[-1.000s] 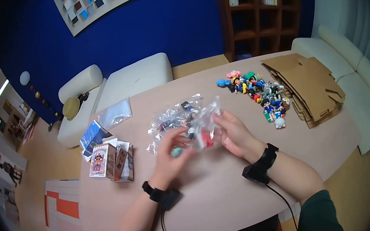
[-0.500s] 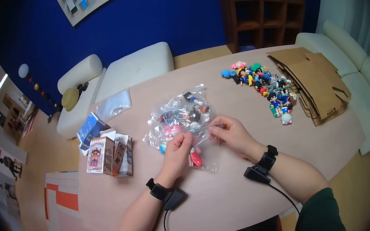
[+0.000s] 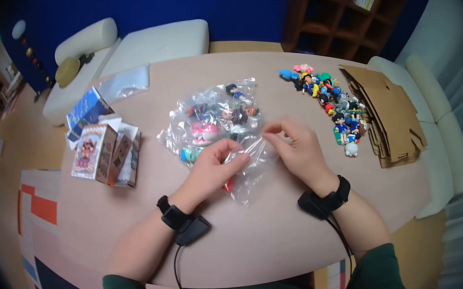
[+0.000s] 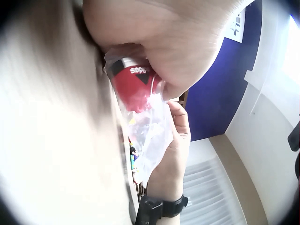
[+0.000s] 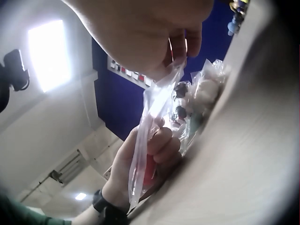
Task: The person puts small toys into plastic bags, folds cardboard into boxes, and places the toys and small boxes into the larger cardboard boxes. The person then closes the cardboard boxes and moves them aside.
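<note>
My left hand [image 3: 211, 167] grips a clear plastic bag [image 3: 250, 182] over the near middle of the table. Inside the bag is a red item [image 4: 133, 86] with black parts and white lettering; in the head view the left hand mostly hides it. My right hand [image 3: 303, 150] pinches the bag's edge between thumb and fingers, as the right wrist view shows. Just beyond both hands lies a pile of clear bags [image 3: 210, 110] holding small figures, among them a pink and white one [image 3: 204, 131].
Loose toy figures [image 3: 333, 107] lie in a heap at the back right, beside flattened cardboard [image 3: 387, 109]. Small printed boxes [image 3: 95, 151] stand at the left, with a flat stack of clear bags [image 3: 127, 82] behind them. The table edge [image 3: 247, 282] is close to the body.
The red item, seen below the hands half a second ago, is now mostly behind the left hand. The right hand has turned more upright at the bag's edge. The head view has tilted down.
</note>
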`<act>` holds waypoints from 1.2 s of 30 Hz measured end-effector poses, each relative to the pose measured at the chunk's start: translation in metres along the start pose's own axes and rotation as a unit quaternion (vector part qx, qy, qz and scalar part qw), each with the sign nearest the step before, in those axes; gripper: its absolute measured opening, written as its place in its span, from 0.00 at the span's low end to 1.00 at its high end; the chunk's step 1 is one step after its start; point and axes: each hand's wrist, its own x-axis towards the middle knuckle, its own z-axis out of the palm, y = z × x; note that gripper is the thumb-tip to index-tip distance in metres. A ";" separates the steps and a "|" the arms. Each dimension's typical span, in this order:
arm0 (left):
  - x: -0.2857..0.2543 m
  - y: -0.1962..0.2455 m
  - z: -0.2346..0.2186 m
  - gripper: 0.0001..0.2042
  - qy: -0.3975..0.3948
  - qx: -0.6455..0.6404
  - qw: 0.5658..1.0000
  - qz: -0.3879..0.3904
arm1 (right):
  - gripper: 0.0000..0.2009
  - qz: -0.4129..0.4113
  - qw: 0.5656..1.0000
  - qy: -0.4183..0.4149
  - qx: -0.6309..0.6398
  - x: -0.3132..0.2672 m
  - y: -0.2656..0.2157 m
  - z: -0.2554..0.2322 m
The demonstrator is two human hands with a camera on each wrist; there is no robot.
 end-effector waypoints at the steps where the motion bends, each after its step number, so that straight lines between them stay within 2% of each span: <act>1: -0.001 0.009 -0.001 0.10 -0.037 -0.004 0.999 -0.019 | 0.05 0.001 1.000 -0.011 -0.006 0.001 0.000 -0.001; 3: -0.003 0.011 -0.002 0.12 -0.055 -0.018 0.998 -0.005 | 0.05 0.015 0.998 0.055 -0.008 0.005 -0.001 -0.005; 4: -0.002 0.011 -0.002 0.15 -0.073 -0.019 0.997 0.007 | 0.05 0.015 0.998 0.053 -0.015 0.006 0.001 -0.005; 5: 0.002 0.009 -0.004 0.19 -0.073 -0.048 0.996 -0.008 | 0.07 0.090 0.989 0.071 0.097 0.006 0.005 -0.003; 6: 0.003 0.011 -0.004 0.19 -0.076 -0.050 0.996 -0.006 | 0.08 0.163 0.960 0.088 0.208 0.006 0.010 -0.001; 9: 0.004 0.011 -0.007 0.16 -0.079 -0.070 0.993 -0.061 | 0.13 0.204 0.940 0.082 0.260 -0.003 0.035 0.013; 13: 0.002 -0.004 -0.006 0.17 -0.091 -0.121 0.988 -0.014 | 0.16 0.167 0.925 0.099 0.325 -0.003 0.034 0.017; 16: -0.001 0.001 0.004 0.16 -0.037 -0.205 0.978 0.001 | 0.17 0.176 0.931 0.119 0.298 0.003 0.017 0.004; 17: -0.002 0.006 0.007 0.17 -0.003 -0.266 0.964 0.008 | 0.17 0.229 0.892 -0.024 0.389 0.002 0.015 -0.004; 18: -0.004 0.009 0.009 0.17 0.031 -0.326 0.945 0.015 | 0.17 0.278 0.824 -0.167 0.465 0.001 0.010 -0.011; 19: -0.005 0.012 0.009 0.15 0.042 -0.351 0.935 0.027 | 0.17 0.267 0.833 -0.266 0.405 0.000 0.001 -0.013; 20: -0.004 0.009 0.008 0.15 0.045 -0.356 0.933 0.032 | 0.17 0.266 0.834 -0.272 0.400 -0.002 -0.007 -0.010; 22: -0.001 -0.001 0.007 0.13 0.027 -0.363 0.930 0.058 | 0.15 0.208 0.900 -0.255 0.285 -0.008 -0.020 -0.001; 23: -0.003 0.002 0.009 0.12 0.025 -0.370 0.927 0.051 | 0.12 0.247 0.886 -0.217 0.326 -0.008 -0.022 0.004; 24: -0.004 0.002 0.010 0.12 0.026 -0.375 0.925 0.053 | 0.12 0.248 0.887 -0.221 0.322 -0.006 -0.028 0.006; 26: -0.007 0.001 0.010 0.18 0.005 -0.361 0.932 0.045 | 0.09 0.251 0.917 -0.081 0.301 -0.001 -0.041 0.005; 27: -0.007 0.000 0.011 0.18 0.006 -0.365 0.930 0.048 | 0.09 0.249 0.918 -0.085 0.297 -0.001 -0.039 0.002; 29: -0.008 -0.002 0.012 0.19 0.004 -0.349 0.937 0.031 | 0.07 0.268 0.890 -0.172 0.325 -0.002 -0.032 -0.004; 30: -0.008 -0.004 0.013 0.19 0.005 -0.353 0.935 0.036 | 0.07 0.266 0.892 -0.176 0.321 -0.003 -0.033 -0.003; 32: -0.007 -0.008 0.014 0.20 -0.001 -0.336 0.941 0.028 | 0.07 0.261 0.904 -0.118 0.319 -0.005 -0.036 0.001; 33: -0.006 -0.009 0.014 0.20 -0.002 -0.338 0.941 0.032 | 0.07 0.258 0.905 -0.119 0.315 -0.005 -0.034 0.000; 35: -0.007 -0.010 0.015 0.21 -0.036 -0.309 0.950 0.019 | 0.05 0.248 0.891 -0.023 0.379 -0.002 -0.027 -0.002; 36: -0.007 -0.009 0.016 0.21 -0.035 -0.311 0.949 0.023 | 0.05 0.245 0.893 -0.026 0.376 0.002 -0.022 -0.008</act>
